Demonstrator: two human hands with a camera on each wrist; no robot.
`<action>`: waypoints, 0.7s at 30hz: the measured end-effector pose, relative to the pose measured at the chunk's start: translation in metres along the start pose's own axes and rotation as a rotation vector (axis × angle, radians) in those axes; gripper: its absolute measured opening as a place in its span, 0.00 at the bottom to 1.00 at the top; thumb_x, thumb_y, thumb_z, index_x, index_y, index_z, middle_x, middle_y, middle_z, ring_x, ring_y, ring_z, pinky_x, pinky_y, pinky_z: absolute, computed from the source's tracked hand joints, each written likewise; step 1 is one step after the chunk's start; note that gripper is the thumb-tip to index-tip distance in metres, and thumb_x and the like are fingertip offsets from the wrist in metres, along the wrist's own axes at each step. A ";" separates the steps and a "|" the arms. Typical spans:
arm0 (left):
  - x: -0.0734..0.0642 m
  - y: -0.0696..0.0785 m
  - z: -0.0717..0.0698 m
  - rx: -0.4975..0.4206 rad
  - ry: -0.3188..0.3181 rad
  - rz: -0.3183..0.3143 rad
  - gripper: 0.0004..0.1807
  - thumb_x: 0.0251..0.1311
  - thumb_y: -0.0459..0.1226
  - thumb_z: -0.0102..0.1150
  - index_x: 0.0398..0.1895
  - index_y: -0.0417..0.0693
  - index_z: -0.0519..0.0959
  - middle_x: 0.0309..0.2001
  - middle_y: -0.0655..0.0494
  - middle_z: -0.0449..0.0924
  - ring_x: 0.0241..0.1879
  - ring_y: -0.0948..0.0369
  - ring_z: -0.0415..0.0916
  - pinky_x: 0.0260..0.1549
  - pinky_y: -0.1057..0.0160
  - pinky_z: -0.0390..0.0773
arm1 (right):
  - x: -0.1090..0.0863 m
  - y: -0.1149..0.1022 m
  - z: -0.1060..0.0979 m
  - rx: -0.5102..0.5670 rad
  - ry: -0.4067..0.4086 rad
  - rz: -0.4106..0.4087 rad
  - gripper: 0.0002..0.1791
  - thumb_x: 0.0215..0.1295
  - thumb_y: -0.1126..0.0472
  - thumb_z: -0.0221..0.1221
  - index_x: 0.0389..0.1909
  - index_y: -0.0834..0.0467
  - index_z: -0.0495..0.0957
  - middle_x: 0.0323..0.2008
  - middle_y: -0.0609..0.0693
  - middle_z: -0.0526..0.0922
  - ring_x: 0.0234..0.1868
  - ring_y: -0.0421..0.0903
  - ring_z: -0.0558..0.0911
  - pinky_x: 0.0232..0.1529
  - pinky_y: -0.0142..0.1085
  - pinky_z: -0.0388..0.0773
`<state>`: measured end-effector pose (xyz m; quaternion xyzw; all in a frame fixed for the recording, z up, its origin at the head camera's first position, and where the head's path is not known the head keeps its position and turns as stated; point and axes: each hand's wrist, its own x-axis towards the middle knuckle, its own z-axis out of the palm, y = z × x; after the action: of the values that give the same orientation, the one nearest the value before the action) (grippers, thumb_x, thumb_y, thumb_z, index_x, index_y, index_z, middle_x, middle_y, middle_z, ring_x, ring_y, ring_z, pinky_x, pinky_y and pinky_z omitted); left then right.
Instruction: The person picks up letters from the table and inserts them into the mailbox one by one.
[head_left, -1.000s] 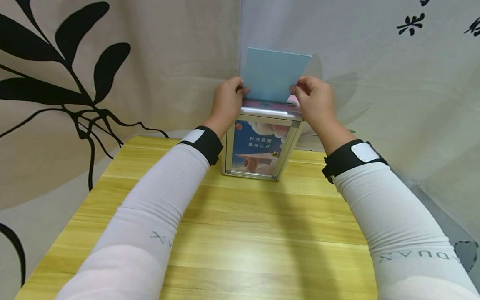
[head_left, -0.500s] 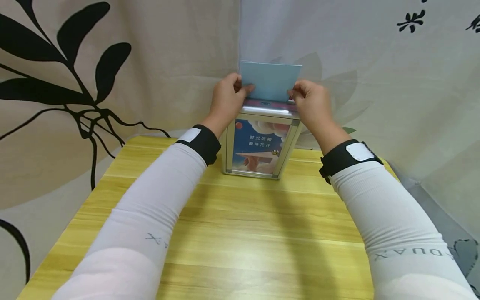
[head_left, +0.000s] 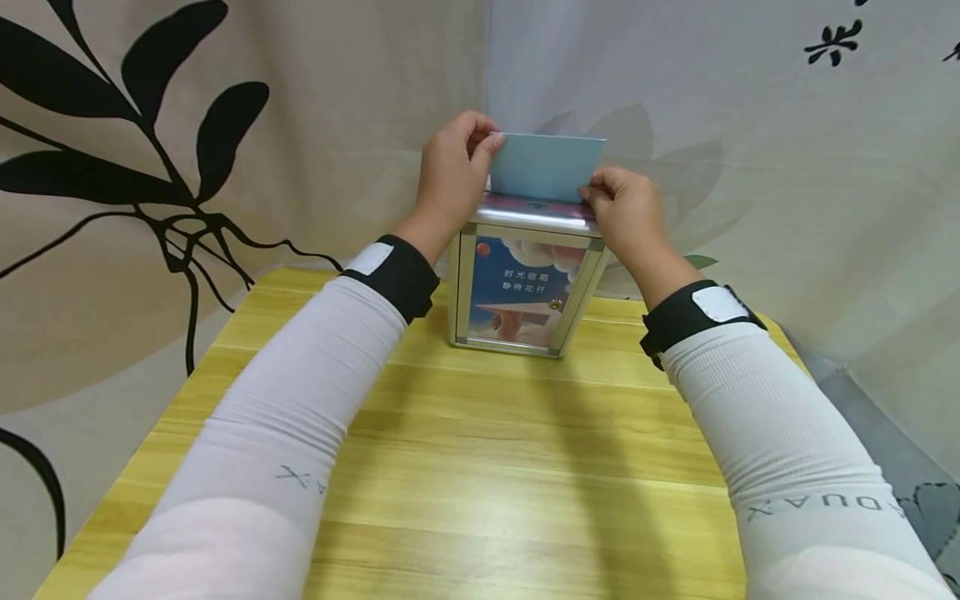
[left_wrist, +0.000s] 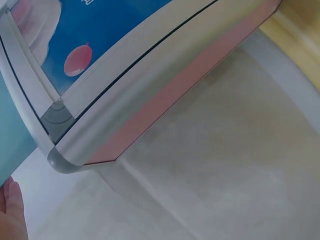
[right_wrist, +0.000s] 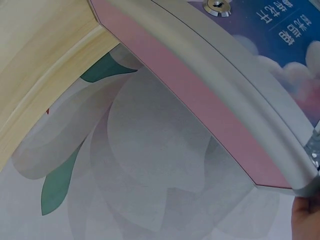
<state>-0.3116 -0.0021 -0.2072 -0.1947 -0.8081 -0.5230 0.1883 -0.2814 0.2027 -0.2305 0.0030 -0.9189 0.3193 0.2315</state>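
A light-blue rectangular card (head_left: 547, 167) stands upright at the top of a silver-framed letter box (head_left: 462, 287), its lower part hidden by the box top. Near its upper left corner, my left hand (head_left: 453, 171) pinches the card between thumb and fingers. Lower down, my right hand (head_left: 632, 208) pinches the card's right edge just above the lid. In the left wrist view, part of the card (left_wrist: 12, 132) shows beside the box, with the left fingertips (left_wrist: 14, 200) at the frame edge. Only a bit of the right hand (right_wrist: 306, 220) appears in the right wrist view, close to the box's top corner.
The box stands near the back of a wooden table (head_left: 480, 467). Its front panel carries a small round lock (head_left: 555, 304). Behind hangs a pale curtain (head_left: 360, 125) with dark plant prints on the left.
Over the last second the card has sunk lower behind the box top. My left hand has shifted up along its left edge to the upper corner. The right hand moved only slightly.
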 end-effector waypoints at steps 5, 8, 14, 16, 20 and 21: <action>0.000 0.002 -0.002 0.030 0.005 0.009 0.12 0.70 0.38 0.50 0.46 0.39 0.78 0.38 0.52 0.78 0.36 0.63 0.69 0.37 0.73 0.68 | 0.001 0.000 0.000 -0.006 -0.023 0.024 0.11 0.70 0.62 0.56 0.44 0.66 0.81 0.45 0.60 0.83 0.43 0.49 0.78 0.44 0.34 0.72; 0.000 0.002 -0.003 0.039 -0.013 -0.002 0.12 0.70 0.39 0.50 0.45 0.40 0.79 0.39 0.51 0.78 0.37 0.63 0.70 0.37 0.73 0.69 | 0.001 -0.002 -0.001 -0.003 -0.043 0.030 0.13 0.70 0.60 0.57 0.48 0.64 0.81 0.46 0.60 0.84 0.45 0.49 0.79 0.48 0.37 0.74; -0.001 -0.001 0.002 0.066 -0.061 -0.009 0.12 0.70 0.40 0.49 0.45 0.41 0.78 0.40 0.52 0.79 0.36 0.63 0.70 0.37 0.72 0.69 | -0.001 -0.008 -0.007 0.055 -0.041 -0.014 0.17 0.70 0.61 0.57 0.57 0.62 0.77 0.49 0.60 0.83 0.49 0.51 0.80 0.52 0.40 0.75; -0.001 -0.003 0.005 0.086 -0.067 0.005 0.12 0.70 0.40 0.50 0.44 0.40 0.79 0.40 0.51 0.79 0.36 0.62 0.69 0.36 0.72 0.68 | -0.002 -0.010 -0.011 0.068 -0.023 -0.031 0.19 0.70 0.61 0.56 0.60 0.60 0.75 0.49 0.60 0.82 0.50 0.52 0.80 0.52 0.38 0.75; 0.002 -0.006 0.012 0.094 -0.082 0.024 0.12 0.70 0.39 0.50 0.43 0.39 0.79 0.39 0.50 0.79 0.36 0.61 0.70 0.36 0.71 0.67 | -0.003 -0.011 -0.017 0.048 0.025 -0.061 0.17 0.71 0.62 0.55 0.58 0.58 0.77 0.48 0.60 0.83 0.45 0.52 0.80 0.43 0.26 0.72; 0.003 -0.006 0.013 0.092 -0.088 0.024 0.12 0.70 0.38 0.50 0.43 0.39 0.79 0.39 0.50 0.79 0.37 0.61 0.70 0.37 0.71 0.67 | -0.004 -0.011 -0.018 0.033 0.037 -0.070 0.16 0.71 0.61 0.55 0.56 0.59 0.79 0.47 0.60 0.84 0.44 0.51 0.80 0.40 0.24 0.70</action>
<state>-0.3183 0.0082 -0.2157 -0.2187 -0.8364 -0.4739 0.1675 -0.2684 0.2042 -0.2130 0.0330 -0.9083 0.3264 0.2594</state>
